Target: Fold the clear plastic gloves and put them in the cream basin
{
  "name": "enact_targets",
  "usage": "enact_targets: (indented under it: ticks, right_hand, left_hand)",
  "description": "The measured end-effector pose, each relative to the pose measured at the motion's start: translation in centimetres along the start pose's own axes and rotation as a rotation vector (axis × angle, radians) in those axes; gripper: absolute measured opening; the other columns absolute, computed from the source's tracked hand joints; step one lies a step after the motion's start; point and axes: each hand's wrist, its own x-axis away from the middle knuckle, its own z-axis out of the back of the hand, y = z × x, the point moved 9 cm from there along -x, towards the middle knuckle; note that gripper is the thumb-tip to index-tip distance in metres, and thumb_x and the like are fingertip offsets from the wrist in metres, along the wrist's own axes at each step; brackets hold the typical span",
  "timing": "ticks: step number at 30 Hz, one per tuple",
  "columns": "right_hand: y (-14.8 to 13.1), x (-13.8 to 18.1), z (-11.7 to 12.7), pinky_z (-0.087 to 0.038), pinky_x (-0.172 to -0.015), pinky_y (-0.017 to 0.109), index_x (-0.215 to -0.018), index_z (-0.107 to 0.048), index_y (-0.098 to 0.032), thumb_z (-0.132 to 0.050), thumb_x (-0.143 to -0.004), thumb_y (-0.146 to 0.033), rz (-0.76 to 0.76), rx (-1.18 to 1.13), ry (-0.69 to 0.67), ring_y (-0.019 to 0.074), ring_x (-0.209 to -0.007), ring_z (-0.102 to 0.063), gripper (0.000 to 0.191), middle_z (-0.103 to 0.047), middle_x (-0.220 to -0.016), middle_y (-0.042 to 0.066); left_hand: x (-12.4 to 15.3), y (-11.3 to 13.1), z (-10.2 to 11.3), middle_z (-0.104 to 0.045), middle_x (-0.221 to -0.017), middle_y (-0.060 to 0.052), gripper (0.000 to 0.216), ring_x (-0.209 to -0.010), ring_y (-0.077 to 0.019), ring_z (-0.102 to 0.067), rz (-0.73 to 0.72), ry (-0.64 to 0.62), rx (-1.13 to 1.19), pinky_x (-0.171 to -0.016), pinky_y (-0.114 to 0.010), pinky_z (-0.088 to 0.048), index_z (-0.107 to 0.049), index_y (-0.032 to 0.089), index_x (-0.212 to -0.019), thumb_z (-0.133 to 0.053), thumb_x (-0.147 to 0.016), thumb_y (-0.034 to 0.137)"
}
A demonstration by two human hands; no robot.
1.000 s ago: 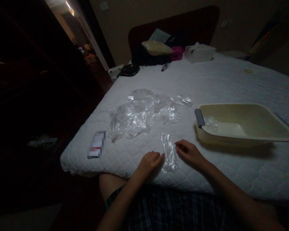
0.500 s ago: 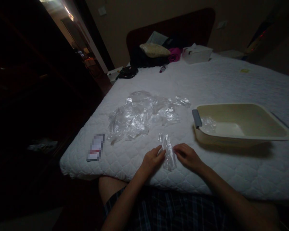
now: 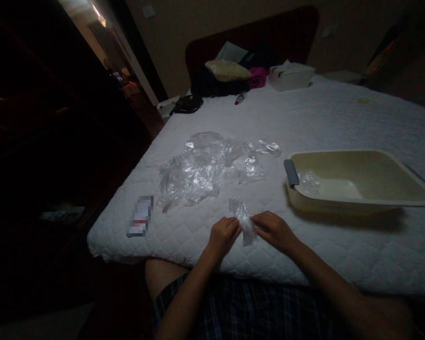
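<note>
A clear plastic bag (image 3: 243,218), folded narrow and crumpled, sits between my two hands near the front edge of the white quilted mattress (image 3: 304,123). My left hand (image 3: 224,235) pinches its left side with fingers curled. From the right, my right hand (image 3: 273,230) grips the same bag. A loose pile of more clear plastic bags (image 3: 205,165) lies just beyond my hands, to the left.
A beige plastic basin (image 3: 357,182) with a grey handle holds a crumpled clear bag (image 3: 306,182), right of my hands. A small card or packet (image 3: 140,216) lies at the left edge. Pillow, clothes and a white box (image 3: 291,75) sit by the headboard. Dark floor lies left.
The bag lay flat and long between my hands; both hands have closed in on it and gathered it into a shorter, bunched shape, lifted slightly.
</note>
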Motion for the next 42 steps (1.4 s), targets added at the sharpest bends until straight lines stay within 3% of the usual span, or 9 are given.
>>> enact_targets:
  ticks: [7, 11, 18, 25, 30, 33, 36, 39, 42]
  right_hand:
    - [0.4, -0.5, -0.2, -0.043, -0.077, 0.037, -0.090, -0.064, -0.023, -0.051, -0.079, -0.026, -0.048, 0.012, 0.030, 0.0210, -0.084, -0.056, 0.018, -0.066, -0.087, 0.006]
    - [1.0, -0.8, -0.3, -0.043, -0.074, 0.032, -0.086, -0.063, -0.022, -0.046, -0.083, -0.029, -0.135, 0.052, 0.046, 0.0195, -0.081, -0.056, 0.019, -0.065, -0.083, 0.005]
    - [2.7, -1.6, -0.5, -0.039, -0.060, 0.026, -0.089, -0.055, -0.023, -0.050, -0.079, -0.046, -0.401, 0.030, 0.117, 0.0169, -0.065, -0.059, 0.026, -0.063, -0.071, 0.001]
    - [2.9, -2.2, -0.3, -0.032, -0.050, 0.023, -0.074, -0.053, -0.022, -0.049, -0.078, -0.048, -0.444, 0.090, 0.121, 0.0152, -0.057, -0.056, 0.026, -0.061, -0.063, 0.000]
    - [3.1, -2.3, -0.2, -0.032, -0.048, 0.023, -0.074, -0.055, -0.022, -0.050, -0.077, -0.050, -0.454, 0.068, 0.134, 0.0134, -0.052, -0.054, 0.029, -0.059, -0.058, -0.002]
    - [2.3, -2.1, 0.6, -0.039, -0.051, 0.024, -0.082, -0.056, -0.021, -0.052, -0.078, -0.046, -0.369, 0.070, 0.238, 0.0137, -0.055, -0.054, 0.026, -0.059, -0.065, -0.001]
    - [0.1, -2.0, 1.7, -0.046, -0.067, 0.029, -0.090, -0.057, -0.018, -0.050, -0.081, -0.031, -0.129, 0.122, 0.384, 0.0175, -0.076, -0.057, 0.017, -0.060, -0.085, 0.007]
    - [-2.0, -2.2, 1.0, -0.046, -0.078, 0.035, -0.097, -0.058, -0.018, -0.045, -0.082, -0.015, 0.111, 0.158, 0.356, 0.0200, -0.090, -0.054, 0.020, -0.059, -0.096, 0.010]
    - [-2.4, -3.2, -0.1, -0.046, -0.081, 0.037, -0.104, -0.058, -0.017, -0.043, -0.081, -0.010, 0.188, 0.163, 0.277, 0.0207, -0.094, -0.053, 0.028, -0.060, -0.102, 0.010]
  left_hand:
    - [0.0, -0.6, 0.3, -0.064, -0.093, -0.007, 0.017, -0.084, -0.0162, -0.058, 0.069, 0.037, 0.121, -0.073, -0.030, -0.050, -0.063, 0.018, -0.089, -0.049, -0.083, 0.025]
    - [-0.2, -2.0, 0.2, -0.059, -0.098, -0.006, 0.016, -0.076, -0.0123, -0.058, 0.244, 0.052, 0.223, -0.067, -0.025, -0.048, -0.065, 0.018, -0.077, -0.053, -0.080, 0.027]
    - [-0.3, -4.2, -0.8, -0.050, -0.064, 0.002, 0.024, -0.058, -0.0078, -0.049, 0.553, 0.053, 0.321, -0.055, -0.020, -0.038, -0.059, 0.016, -0.058, -0.052, -0.078, 0.028]
    - [0.0, -6.0, -2.0, -0.059, -0.062, 0.000, 0.026, -0.061, -0.0122, -0.054, 0.780, 0.010, 0.285, -0.059, -0.023, -0.037, -0.063, 0.016, -0.061, -0.053, -0.075, 0.037]
    - [-0.2, -6.5, -2.5, -0.067, -0.070, -0.004, 0.027, -0.068, -0.0155, -0.059, 0.897, -0.099, 0.243, -0.060, -0.024, -0.036, -0.068, 0.016, -0.070, -0.052, -0.074, 0.037]
    - [-0.2, -6.4, -2.7, -0.067, -0.069, -0.005, 0.027, -0.068, -0.0164, -0.060, 0.924, -0.172, 0.248, -0.058, -0.023, -0.035, -0.069, 0.016, -0.070, -0.051, -0.074, 0.036]
    - [-0.3, -6.3, -2.7, -0.066, -0.065, -0.005, 0.028, -0.065, -0.0167, -0.059, 0.916, -0.183, 0.255, -0.057, -0.024, -0.033, -0.069, 0.016, -0.067, -0.050, -0.073, 0.036]
    - [-0.4, -6.2, -2.4, -0.066, -0.065, -0.005, 0.027, -0.064, -0.0166, -0.059, 0.895, -0.149, 0.253, -0.056, -0.024, -0.033, -0.068, 0.016, -0.068, -0.051, -0.073, 0.036]
    - [-0.3, -6.3, -2.4, -0.066, -0.068, -0.005, 0.026, -0.065, -0.0173, -0.058, 0.897, -0.110, 0.258, -0.058, -0.025, -0.034, -0.068, 0.016, -0.069, -0.053, -0.071, 0.038]
